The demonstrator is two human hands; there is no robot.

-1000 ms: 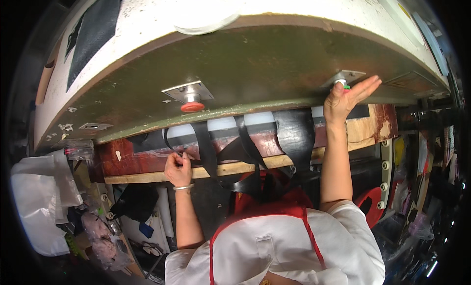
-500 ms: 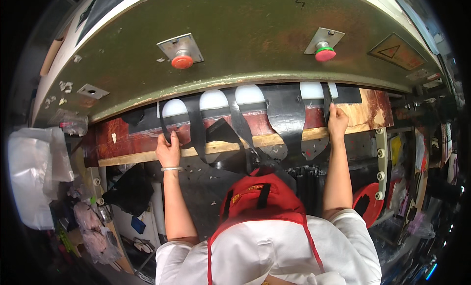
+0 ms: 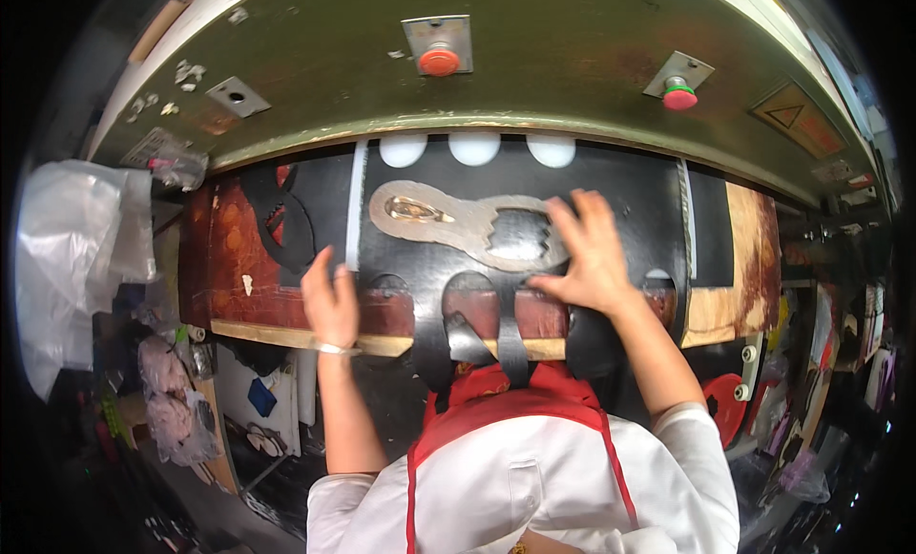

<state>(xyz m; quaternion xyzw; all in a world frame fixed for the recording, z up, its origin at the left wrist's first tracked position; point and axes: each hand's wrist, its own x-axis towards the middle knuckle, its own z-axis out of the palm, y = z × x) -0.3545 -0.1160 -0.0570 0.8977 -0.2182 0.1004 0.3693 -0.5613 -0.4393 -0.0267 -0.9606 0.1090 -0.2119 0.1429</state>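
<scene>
A black sheet (image 3: 434, 253) with cut-out gaps lies across the work surface, its strips hanging over the front edge toward my apron. On it lies a sole-shaped metal cutting die (image 3: 434, 215), with a toothed opening toward its right end. My right hand (image 3: 596, 258) is spread around that right end, thumb and fingers apart; whether it touches the die is hard to tell. By the sheet's left edge is my left hand (image 3: 331, 301), open and holding nothing, its fingers slightly blurred. A curved black offcut (image 3: 296, 234) lies just beyond it.
The green machine beam (image 3: 343, 67) spans the far side, carrying two red push buttons (image 3: 440, 62). White rounded patches (image 3: 474, 148) show through gaps below it. A wooden edge (image 3: 286, 334) runs along the front. Plastic bags (image 3: 81, 258) hang at the left.
The black sheet has come toward me and both hands have let go of its edges. The cutting die now shows on it. My right hand has moved left, to the die's end.
</scene>
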